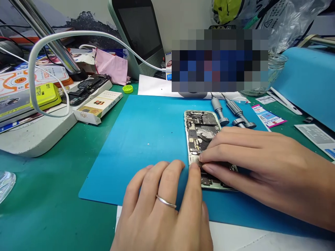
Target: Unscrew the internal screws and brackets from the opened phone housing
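Note:
An opened smartphone [192, 134] lies on the blue mat, its circuit boards and inner parts exposed. My left hand [167, 205], with a ring on one finger, reaches in from below. Its index fingertip touches the phone's lower left edge, while the other fingers are spread and bent over the mat. Over the lower half of the phone is my right hand [264, 162], thumb and fingertips drawn together near the left index finger. Whatever sits between those fingertips, if anything, is too small or hidden to make out. My right hand covers much of the phone's lower right part.
Beyond the phone, precision screwdrivers [219, 109] stand on the blue mat [146, 139]. A small carton [99, 106], a green cap [128, 89] and a white looped cable [32, 69] are at the left. A glass jar [277, 66] and a blue case [311, 83] stand right.

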`<act>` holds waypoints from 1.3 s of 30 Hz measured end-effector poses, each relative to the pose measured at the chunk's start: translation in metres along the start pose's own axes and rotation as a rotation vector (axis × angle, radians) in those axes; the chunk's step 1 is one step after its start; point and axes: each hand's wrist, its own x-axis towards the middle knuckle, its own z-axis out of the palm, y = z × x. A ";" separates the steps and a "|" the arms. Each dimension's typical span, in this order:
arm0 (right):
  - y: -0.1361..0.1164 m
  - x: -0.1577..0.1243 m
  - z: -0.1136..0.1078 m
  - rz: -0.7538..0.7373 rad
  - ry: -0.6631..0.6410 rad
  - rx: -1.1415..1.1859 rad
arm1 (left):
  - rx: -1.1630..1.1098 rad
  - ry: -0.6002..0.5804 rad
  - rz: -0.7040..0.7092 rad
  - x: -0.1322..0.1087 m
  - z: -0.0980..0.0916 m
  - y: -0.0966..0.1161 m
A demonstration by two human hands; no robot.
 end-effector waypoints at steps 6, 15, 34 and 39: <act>-0.002 0.001 0.001 0.046 0.008 0.046 | -0.032 0.004 -0.049 0.000 0.002 0.005; -0.002 -0.001 -0.002 0.052 0.025 0.042 | -0.027 -0.011 -0.032 -0.001 0.002 0.004; -0.003 -0.002 0.001 0.043 0.020 0.021 | -0.065 0.023 -0.053 -0.004 0.006 0.006; -0.003 0.001 0.002 0.041 0.011 0.017 | -0.062 0.020 -0.039 -0.006 0.006 0.004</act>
